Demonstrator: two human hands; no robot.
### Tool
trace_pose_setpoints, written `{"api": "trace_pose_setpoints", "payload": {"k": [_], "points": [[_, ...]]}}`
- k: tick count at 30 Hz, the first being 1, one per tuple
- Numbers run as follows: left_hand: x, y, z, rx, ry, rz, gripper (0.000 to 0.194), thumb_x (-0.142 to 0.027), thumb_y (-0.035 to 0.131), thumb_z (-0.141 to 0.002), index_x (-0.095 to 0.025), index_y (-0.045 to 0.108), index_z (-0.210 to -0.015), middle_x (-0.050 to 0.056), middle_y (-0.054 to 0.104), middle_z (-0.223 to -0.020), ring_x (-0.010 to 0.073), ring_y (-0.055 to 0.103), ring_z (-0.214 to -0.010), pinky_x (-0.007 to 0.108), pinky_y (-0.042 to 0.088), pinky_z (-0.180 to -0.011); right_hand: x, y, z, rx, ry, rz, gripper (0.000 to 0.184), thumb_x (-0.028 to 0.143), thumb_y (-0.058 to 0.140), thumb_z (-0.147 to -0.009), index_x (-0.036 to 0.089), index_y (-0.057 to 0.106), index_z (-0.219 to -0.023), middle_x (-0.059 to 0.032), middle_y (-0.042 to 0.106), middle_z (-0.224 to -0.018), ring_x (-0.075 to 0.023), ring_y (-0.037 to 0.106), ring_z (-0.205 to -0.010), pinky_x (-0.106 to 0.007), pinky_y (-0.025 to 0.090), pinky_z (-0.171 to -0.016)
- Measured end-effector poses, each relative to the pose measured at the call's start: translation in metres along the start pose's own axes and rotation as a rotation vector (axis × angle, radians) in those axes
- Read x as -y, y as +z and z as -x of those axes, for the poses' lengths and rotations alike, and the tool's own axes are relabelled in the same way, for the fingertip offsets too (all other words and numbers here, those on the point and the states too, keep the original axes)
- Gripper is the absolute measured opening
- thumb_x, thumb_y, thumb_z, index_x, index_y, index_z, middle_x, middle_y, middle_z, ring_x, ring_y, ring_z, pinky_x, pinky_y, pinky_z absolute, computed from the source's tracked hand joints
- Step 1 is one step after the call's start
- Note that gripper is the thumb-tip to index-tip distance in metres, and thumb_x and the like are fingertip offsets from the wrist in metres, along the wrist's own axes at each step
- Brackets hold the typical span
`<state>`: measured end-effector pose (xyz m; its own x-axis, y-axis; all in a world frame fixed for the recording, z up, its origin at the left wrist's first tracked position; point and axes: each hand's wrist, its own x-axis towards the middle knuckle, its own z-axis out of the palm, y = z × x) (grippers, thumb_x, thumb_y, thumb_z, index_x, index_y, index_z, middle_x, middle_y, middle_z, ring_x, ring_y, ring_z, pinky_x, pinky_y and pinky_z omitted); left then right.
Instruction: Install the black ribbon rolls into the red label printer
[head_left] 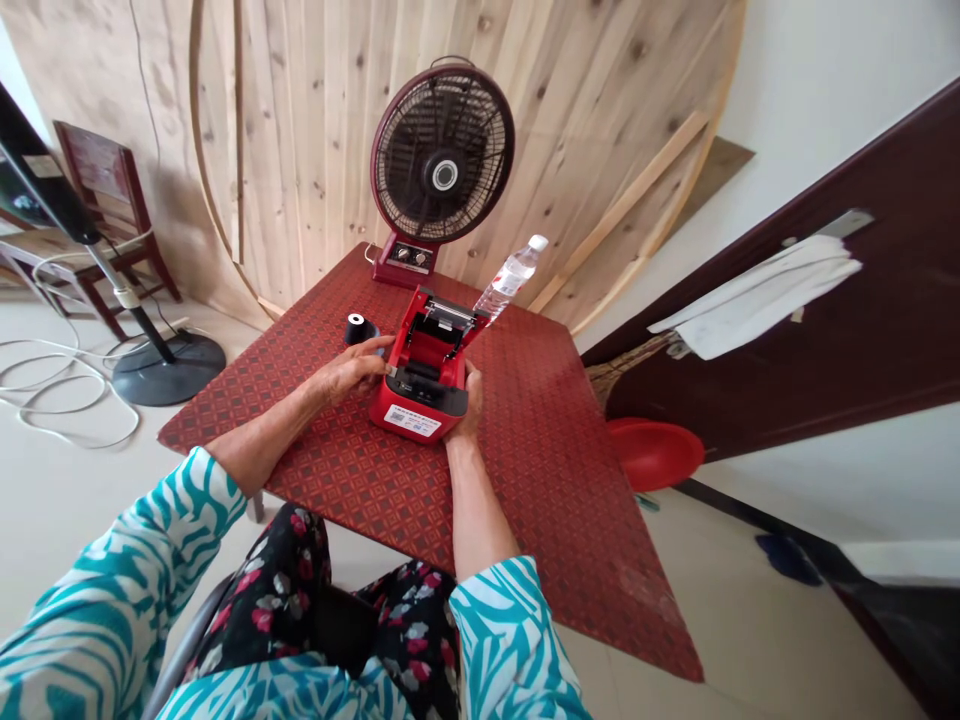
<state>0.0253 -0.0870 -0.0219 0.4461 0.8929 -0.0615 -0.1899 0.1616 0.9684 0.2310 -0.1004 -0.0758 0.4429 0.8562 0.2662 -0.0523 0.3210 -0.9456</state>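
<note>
red-black box-shaped plastic printer (pixel 427 368), lid (pixel 453 314) raised: on red patterned table (pixel 540 450) | left hand (pixel 351 377): loosely spread at its left edge | right hand (pixel 471 405): cups right wall, grip i cannot tell | probably light, stiff; lid maybe fragile, better hold low side walls

To the right of the red printer (pixel 429 352), a hand could pass widely over the patterned tabletop (pixel 547 450). Behind, its raised lid (pixel 450 318), the plastic bottle (pixel 510 280) and electric fan (pixel 444 165) block the way; leftward, the left hand (pixel 352 372) and black roll (pixel 360 332) do.
</note>
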Motion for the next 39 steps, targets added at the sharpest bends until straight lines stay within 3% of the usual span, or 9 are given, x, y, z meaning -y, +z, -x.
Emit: {"api": "trace_pose_setpoints", "payload": {"k": [4,8,11,15,19,24,28,31,39], "points": [[-0.006,0.000,0.000,-0.067,0.085,-0.122,0.063,-0.030,0.065,-0.072,-0.010,0.061,-0.131,-0.008,0.045,-0.046,0.0078,0.034,-0.041,0.022,0.022,-0.044,-0.002,-0.001,-0.001,-0.012,-0.035,0.066,0.043,0.049,0.044,-0.091,0.020,0.067,-0.112,-0.0053,0.070,-0.113,-0.0192,0.059,-0.108,-0.038,0.046,-0.101],[-0.028,0.007,-0.006,-0.189,0.312,-0.358,0.035,-0.035,0.065,-0.081,-0.015,0.074,-0.108,-0.001,0.060,-0.062,0.0087,0.045,-0.051,0.021,0.033,-0.050,-0.003,-0.002,-0.002,-0.012,-0.031,0.088,0.043,0.048,0.038,-0.095,0.022,0.065,-0.116,-0.0047,0.070,-0.116,-0.0188,0.060,-0.110,-0.039,0.045,-0.103],[-0.047,0.019,-0.020,-0.061,0.426,-0.650,0.017,-0.021,0.068,-0.078,-0.020,0.079,-0.092,0.002,0.071,-0.080,0.0124,0.060,-0.070,0.022,0.044,-0.065,-0.001,-0.001,-0.003,-0.017,-0.031,0.110,0.043,0.044,0.035,-0.097,0.021,0.065,-0.116,-0.0059,0.070,-0.118,-0.0189,0.059,-0.111,-0.039,0.044,-0.104],[-0.063,0.033,-0.048,0.218,0.263,-0.920,0.019,-0.010,0.067,-0.074,-0.024,0.080,-0.078,-0.001,0.075,-0.079,0.0145,0.065,-0.075,0.024,0.045,-0.075,0.002,0.001,-0.004,0.017,-0.066,0.140,0.043,0.039,0.033,-0.097,0.019,0.066,-0.117,-0.0096,0.070,-0.123,-0.0190,0.058,-0.115,-0.037,0.045,-0.105],[-0.066,0.041,-0.070,0.320,0.141,-1.184,0.016,-0.011,0.073,-0.069,-0.025,0.079,-0.074,-0.001,0.074,-0.075,0.0171,0.064,-0.076,0.023,0.042,-0.071,0.001,0.001,-0.006,0.003,-0.046,0.158,0.043,0.036,0.033,-0.096,0.018,0.065,-0.118,-0.0097,0.069,-0.126,-0.0182,0.058,-0.117,-0.037,0.045,-0.107],[-0.062,0.046,-0.079,0.345,0.159,-1.468,0.026,-0.009,0.070,-0.067,-0.027,0.080,-0.084,0.003,0.076,-0.086,0.0212,0.065,-0.085,0.025,0.037,-0.069,0.000,0.000,-0.006,0.008,-0.047,0.175,0.041,0.036,0.034,-0.097,0.020,0.065,-0.118,-0.0099,0.068,-0.128,-0.0170,0.056,-0.120,-0.036,0.044,-0.109],[-0.061,0.049,-0.079,0.348,0.116,-1.512,0.010,-0.022,0.069,-0.078,-0.026,0.078,-0.077,0.003,0.072,-0.077,0.0194,0.061,-0.076,0.024,0.033,-0.064,-0.002,0.001,-0.006,-0.004,-0.043,0.170,0.040,0.037,0.033,-0.097,0.021,0.067,-0.114,-0.0080,0.069,-0.124,-0.0169,0.057,-0.118,-0.036,0.045,-0.108],[-0.061,0.050,-0.080,0.371,0.108,-1.505,0.019,-0.024,0.063,-0.084,-0.024,0.077,-0.072,0.004,0.072,-0.075,0.0179,0.059,-0.073,0.024,0.033,-0.065,-0.003,0.000,-0.007,-0.015,-0.038,0.157,0.041,0.037,0.034,-0.097,0.020,0.067,-0.115,-0.0084,0.069,-0.125,-0.0177,0.058,-0.118,-0.037,0.044,-0.109],[-0.059,0.053,-0.079,0.301,0.106,-1.448,0.017,-0.016,0.077,-0.061,-0.026,0.074,-0.074,-0.001,0.067,-0.070,0.0197,0.060,-0.080,0.024,0.035,-0.068,0.001,-0.004,-0.005,0.045,-0.058,0.231,0.044,0.036,0.032,-0.100,0.016,0.063,-0.124,-0.0139,0.066,-0.131,-0.0189,0.056,-0.123,-0.037,0.044,-0.109]]}}
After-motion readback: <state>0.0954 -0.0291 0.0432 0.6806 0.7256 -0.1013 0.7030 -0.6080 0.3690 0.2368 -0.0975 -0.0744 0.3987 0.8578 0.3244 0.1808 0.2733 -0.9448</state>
